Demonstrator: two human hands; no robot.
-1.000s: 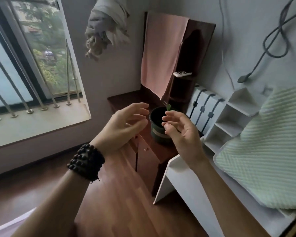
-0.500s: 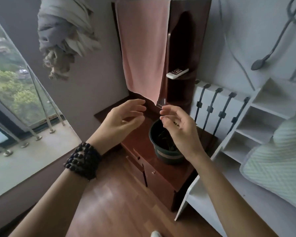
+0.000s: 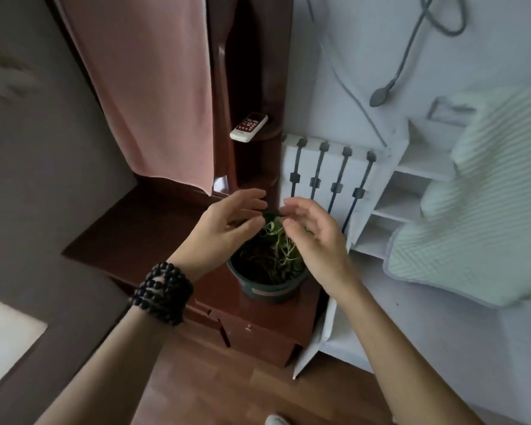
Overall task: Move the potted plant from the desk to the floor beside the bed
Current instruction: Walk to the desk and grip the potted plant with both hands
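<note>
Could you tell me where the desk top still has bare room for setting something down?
The dark wooden desk is bare left of the potted plant, from the pink towel's hem to the front edge. The right end is crowded: pot, both hands above it, white shelf unit alongside.

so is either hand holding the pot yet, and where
Nothing is held. Left hand and right hand hover open above the potted plant, which sits on the desk.

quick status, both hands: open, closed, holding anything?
Left hand: open, fingers spread above the potted plant, holding nothing.
Right hand: open, fingers loosely curled over the plant, holding nothing.
</note>
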